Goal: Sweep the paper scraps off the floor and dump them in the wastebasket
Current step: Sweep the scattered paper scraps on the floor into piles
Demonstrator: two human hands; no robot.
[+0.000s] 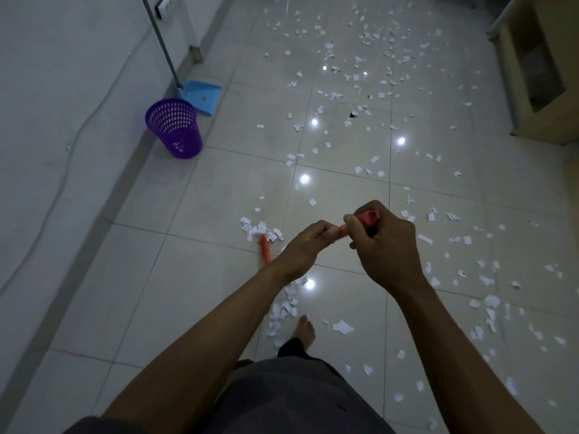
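Head view, glossy tiled floor (pixel 125 277), scattered paper scraps (pixel 343 326)

A dim room seen from above. A glossy pale beige tiled floor (pixel 194 195) mirrors small round white light spots (pixel 304 179). On the left, a plain white wall (pixel 62 89) carries a thin loose cable (pixel 82 123) above a grey skirting strip (pixel 97 219). A light wooden cabinet (pixel 545 130) stands far right.

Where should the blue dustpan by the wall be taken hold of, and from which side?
By its long grey pole handle, well above the blue plastic dustpan tray. Come from the open floor on the right: the wall backs the pole on the left, and the purple mesh wastebasket stands close on the tray's near side. The pole leans near upright.
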